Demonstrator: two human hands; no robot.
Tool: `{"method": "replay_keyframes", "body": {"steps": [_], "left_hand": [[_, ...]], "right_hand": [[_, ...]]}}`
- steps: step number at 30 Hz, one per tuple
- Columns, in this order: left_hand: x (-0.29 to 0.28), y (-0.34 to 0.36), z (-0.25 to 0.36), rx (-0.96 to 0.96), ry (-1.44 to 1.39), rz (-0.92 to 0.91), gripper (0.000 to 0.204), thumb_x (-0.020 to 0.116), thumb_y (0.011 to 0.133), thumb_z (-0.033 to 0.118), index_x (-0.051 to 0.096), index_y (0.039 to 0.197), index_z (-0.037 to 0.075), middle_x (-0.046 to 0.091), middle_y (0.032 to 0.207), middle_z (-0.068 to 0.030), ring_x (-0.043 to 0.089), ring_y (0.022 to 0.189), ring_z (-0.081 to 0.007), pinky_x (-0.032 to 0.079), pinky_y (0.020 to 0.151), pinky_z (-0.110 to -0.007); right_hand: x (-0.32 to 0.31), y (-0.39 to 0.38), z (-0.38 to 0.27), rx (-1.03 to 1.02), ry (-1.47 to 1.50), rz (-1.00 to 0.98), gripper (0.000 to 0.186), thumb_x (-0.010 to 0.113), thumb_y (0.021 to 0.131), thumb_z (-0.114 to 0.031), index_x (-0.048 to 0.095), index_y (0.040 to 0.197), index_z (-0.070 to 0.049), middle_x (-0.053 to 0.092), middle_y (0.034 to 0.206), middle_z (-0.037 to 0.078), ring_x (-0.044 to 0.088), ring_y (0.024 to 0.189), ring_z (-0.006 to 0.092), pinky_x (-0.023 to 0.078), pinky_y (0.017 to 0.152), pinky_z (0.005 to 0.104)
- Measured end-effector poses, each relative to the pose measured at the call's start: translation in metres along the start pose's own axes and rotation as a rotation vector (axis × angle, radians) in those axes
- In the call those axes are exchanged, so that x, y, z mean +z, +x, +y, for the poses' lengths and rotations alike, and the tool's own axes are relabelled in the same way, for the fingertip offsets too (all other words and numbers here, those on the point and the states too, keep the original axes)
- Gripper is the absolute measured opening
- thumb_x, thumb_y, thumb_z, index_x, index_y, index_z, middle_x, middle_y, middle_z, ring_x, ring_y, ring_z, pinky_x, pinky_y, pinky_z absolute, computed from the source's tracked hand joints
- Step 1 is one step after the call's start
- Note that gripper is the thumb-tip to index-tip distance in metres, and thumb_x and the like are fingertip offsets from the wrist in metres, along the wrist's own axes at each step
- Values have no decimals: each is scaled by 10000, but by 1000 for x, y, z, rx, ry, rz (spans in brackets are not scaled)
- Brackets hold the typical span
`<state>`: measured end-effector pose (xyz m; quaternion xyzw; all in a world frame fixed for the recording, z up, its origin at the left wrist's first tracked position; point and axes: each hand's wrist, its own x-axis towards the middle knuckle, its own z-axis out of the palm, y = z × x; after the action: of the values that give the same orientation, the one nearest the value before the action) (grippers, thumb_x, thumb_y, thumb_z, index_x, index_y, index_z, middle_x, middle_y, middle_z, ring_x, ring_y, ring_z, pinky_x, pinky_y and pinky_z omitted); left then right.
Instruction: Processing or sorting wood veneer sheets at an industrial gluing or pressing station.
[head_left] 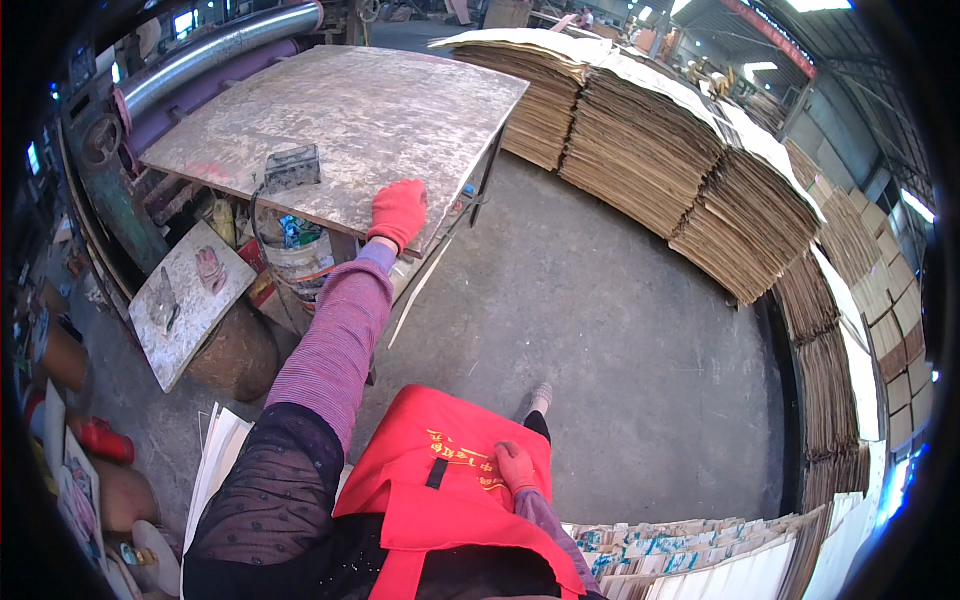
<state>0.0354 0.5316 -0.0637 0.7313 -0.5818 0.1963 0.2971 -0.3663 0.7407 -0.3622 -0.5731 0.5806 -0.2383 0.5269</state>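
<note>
Two things touched: apron (465, 478), then table (350, 120).
Right hand (515, 467) lies half-curled against the apron, likely soft, light, easily pinched; left hand (400, 213) sits clenched at the table's near edge, whether gripping I cannot tell; its top looks stiff, heavy, best held by edges.

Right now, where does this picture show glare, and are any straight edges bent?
Head view: glare streaks along the metal roller; a ceiling light burns white; the table has bowed edges; the picture's corners fall to black.

Red apron (400, 440), purple striped sleeve (335, 345)
</note>
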Motion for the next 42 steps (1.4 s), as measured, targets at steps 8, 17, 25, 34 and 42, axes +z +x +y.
{"method": "replay_keyframes", "body": {"steps": [8, 17, 25, 34, 42], "left_hand": [[-2, -1, 0, -21, 20, 8, 123, 586, 755, 228, 619, 788, 114, 641, 833, -102, 617, 802, -300, 477, 708, -421], [-6, 0, 6, -13, 65, -10, 223, 611, 756, 315, 605, 778, 93, 626, 821, -108, 602, 808, -302, 471, 705, -423], [-8, -1, 7, -26, 63, -47, 313, 633, 774, 390, 604, 788, 79, 618, 840, -113, 594, 824, -298, 460, 720, -421], [-9, -1, 8, -35, 61, -50, 287, 641, 769, 377, 615, 795, 92, 621, 840, -99, 593, 831, -289, 459, 730, -406], [-12, 0, 10, -45, 61, -100, 302, 635, 771, 379, 621, 837, 86, 632, 873, -117, 607, 859, -294, 464, 751, -419]], "right_hand": [[0, 1, 0, 6, -15, -21, 264, 517, 881, -202, 594, 1031, 1, 670, 794, 103, 649, 707, 166, 511, 611, 263], [0, -2, -5, 38, 14, -6, 283, 511, 868, -263, 620, 999, -37, 681, 749, 70, 631, 637, 140, 486, 588, 272], [0, -5, -10, 77, 91, -10, 263, 514, 875, -231, 615, 1013, -31, 679, 772, 75, 635, 651, 137, 495, 568, 263], [1, 1, 0, 37, 39, -10, 264, 524, 878, -210, 600, 1026, -5, 671, 779, 92, 624, 646, 144, 492, 567, 251], [0, -2, -4, 46, 33, -14, 268, 525, 877, -214, 599, 1029, -6, 675, 788, 95, 631, 664, 148, 490, 565, 252]]}}
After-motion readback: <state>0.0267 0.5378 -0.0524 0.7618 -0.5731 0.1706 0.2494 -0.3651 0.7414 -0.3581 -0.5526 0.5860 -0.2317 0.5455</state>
